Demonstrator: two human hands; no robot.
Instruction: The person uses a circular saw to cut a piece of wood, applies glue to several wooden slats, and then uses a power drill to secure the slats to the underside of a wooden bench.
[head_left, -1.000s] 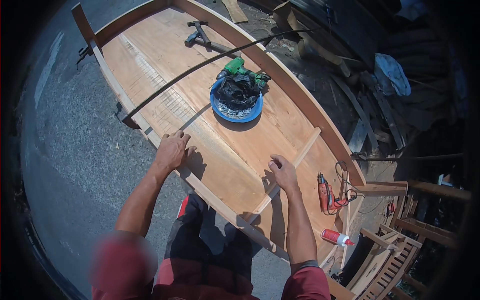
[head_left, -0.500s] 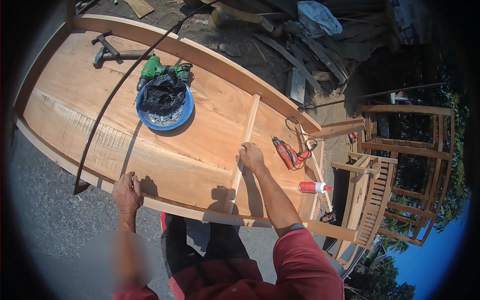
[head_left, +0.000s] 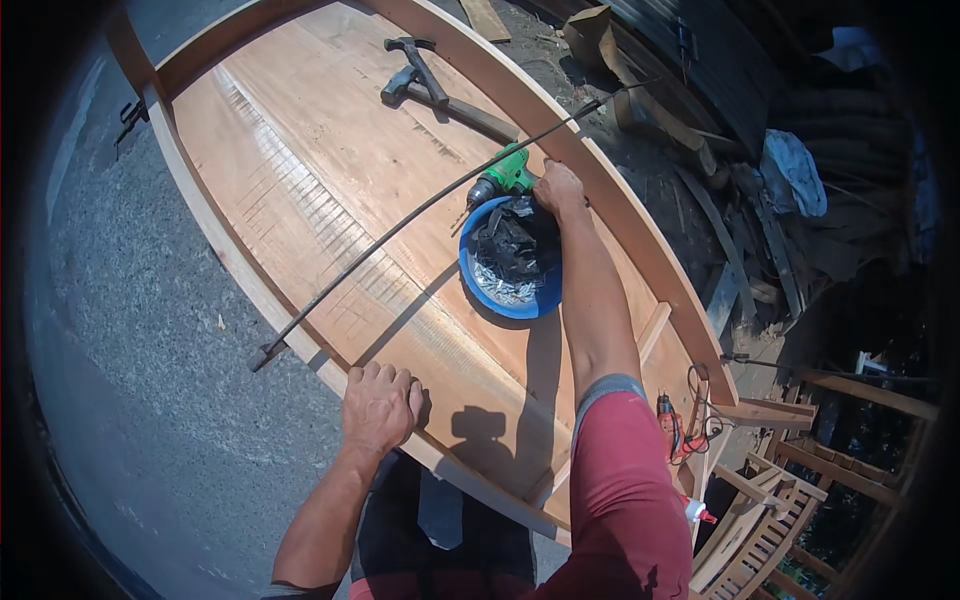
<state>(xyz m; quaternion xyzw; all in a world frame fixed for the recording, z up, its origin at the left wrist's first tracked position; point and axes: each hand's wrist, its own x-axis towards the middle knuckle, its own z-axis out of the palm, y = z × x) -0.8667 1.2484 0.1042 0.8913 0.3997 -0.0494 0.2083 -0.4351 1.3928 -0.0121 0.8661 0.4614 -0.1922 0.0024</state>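
The person's right hand [head_left: 562, 190] is reaching far across and covering the rear of a green cordless power drill [head_left: 513, 172] with a dark chuck. Its fingers are curling over the handle side, but the hand itself is hiding how firmly they are closing, so whether they are clamping cannot be told. The drill is lying just beyond a round blue bowl [head_left: 540, 303], which is holding a crumpled black plastic bag [head_left: 515, 240] and small silvery metal pieces [head_left: 505, 287].

A half second ago this hand was at a pale wooden crosspiece [head_left: 655, 332]; now the forearm is passing over the bowl's right side. The work is thus centring on the drill, and the crosspiece is lying without a hand on it.

The left hand [head_left: 382, 408] is still resting at the curved wooden near rim [head_left: 460, 475], fingers bending over the edge; whether they are gripping or only leaning is not showing.

Farther out, a long thin dark bar [head_left: 390, 235] is crossing the broad brown wooden panel [head_left: 320, 80]. A dark-headed claw hammer [head_left: 425, 72] is lying across a second, wooden-handled hammer [head_left: 465, 115], and a red corded drill [head_left: 680, 440] is sitting at the right end.
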